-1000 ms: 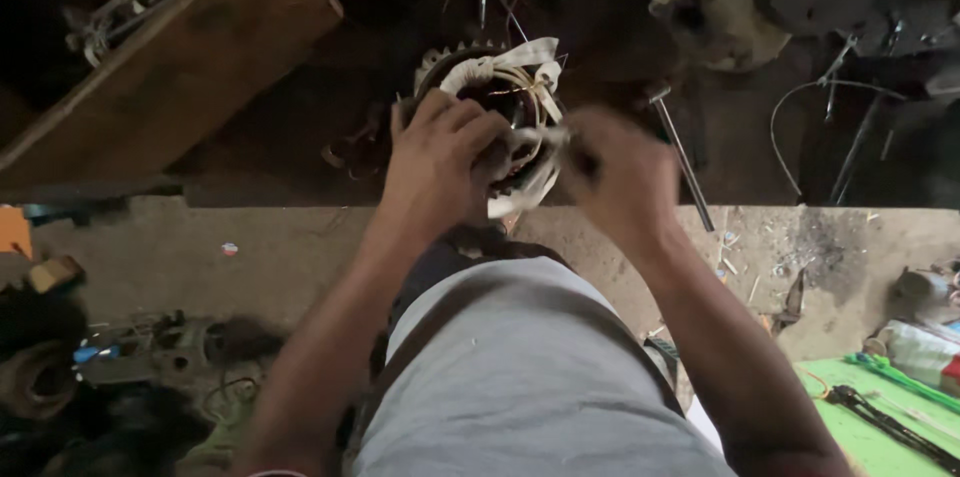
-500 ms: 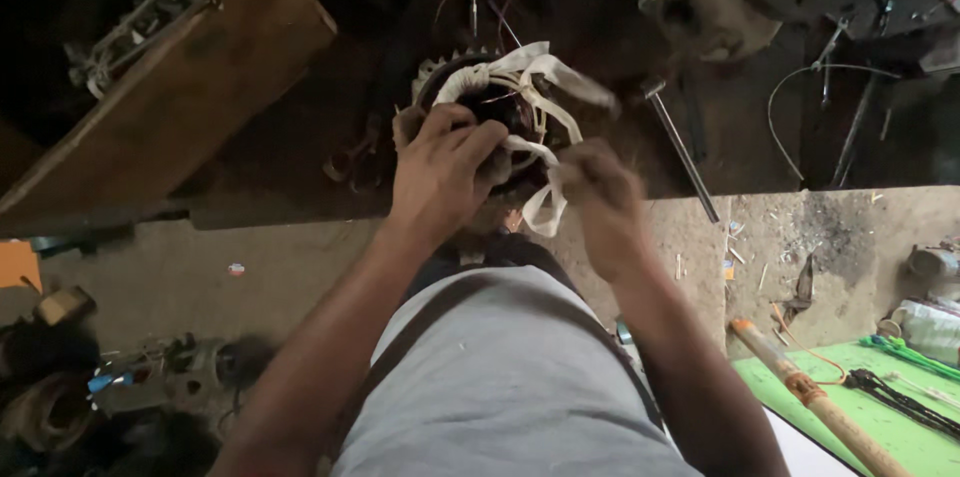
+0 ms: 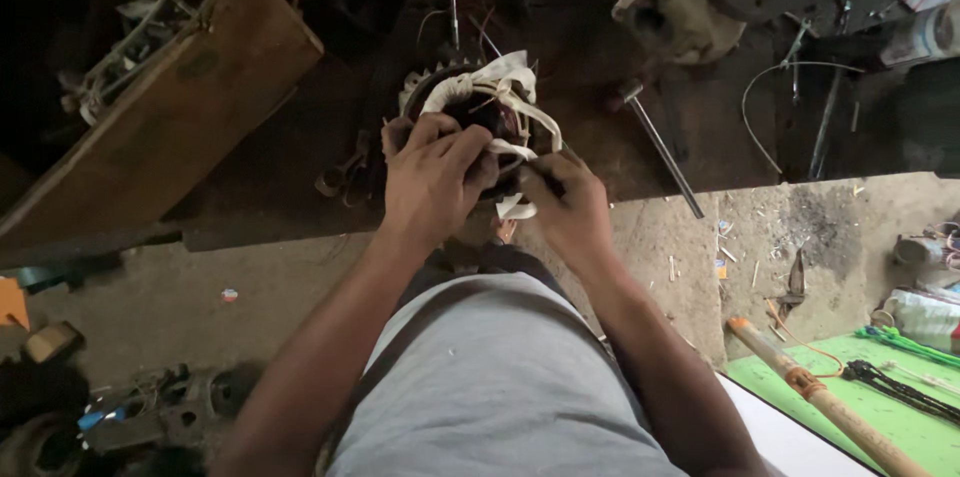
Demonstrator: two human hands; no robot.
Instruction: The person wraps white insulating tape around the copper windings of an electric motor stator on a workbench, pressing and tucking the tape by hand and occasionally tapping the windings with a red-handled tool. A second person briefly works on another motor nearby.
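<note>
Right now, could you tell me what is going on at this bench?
A person is bent over a round motor stator wrapped in white cloth tape. The left hand grips its near rim, and the right hand pinches a strip of tape at its side. A metal rod lies to the right, untouched.

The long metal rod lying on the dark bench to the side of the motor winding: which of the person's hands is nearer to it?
Right. The right hand works at the winding's edge, beside the long metal rod. The left hand grips the winding's far side.
</note>
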